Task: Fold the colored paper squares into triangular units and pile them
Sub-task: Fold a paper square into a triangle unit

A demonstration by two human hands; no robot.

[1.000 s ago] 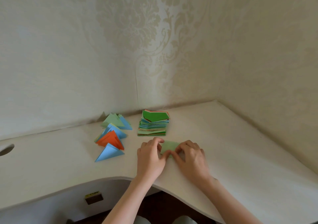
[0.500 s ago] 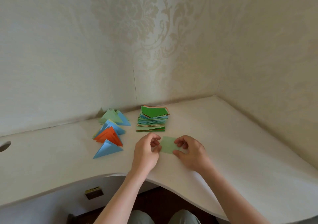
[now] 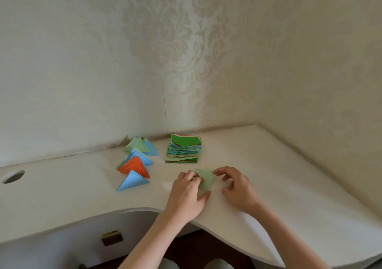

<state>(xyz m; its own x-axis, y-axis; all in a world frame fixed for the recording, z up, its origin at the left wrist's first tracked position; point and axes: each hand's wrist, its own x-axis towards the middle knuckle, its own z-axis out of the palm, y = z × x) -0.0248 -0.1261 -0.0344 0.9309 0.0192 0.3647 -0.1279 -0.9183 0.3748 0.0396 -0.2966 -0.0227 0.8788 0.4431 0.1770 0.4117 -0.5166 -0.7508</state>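
I see the light green paper (image 3: 205,179) lying on the desk (image 3: 289,186) just in front of the stack (image 3: 184,151), turned diamond-wise, its long axis running from the far-left corner toward me. My left hand (image 3: 189,194) pinches its left edge between fingers and thumb; my right hand (image 3: 237,188), fingers curled, touches its right corner with the forefinger. The folded triangles (image 3: 135,165) sit to the left.

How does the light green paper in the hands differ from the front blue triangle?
The light green paper is a flat four-sided piece; the blue triangle is folded to a point. The paper is held by the left hand with the right hand at its corner; the triangle lies untouched. Both sit on the white desk.
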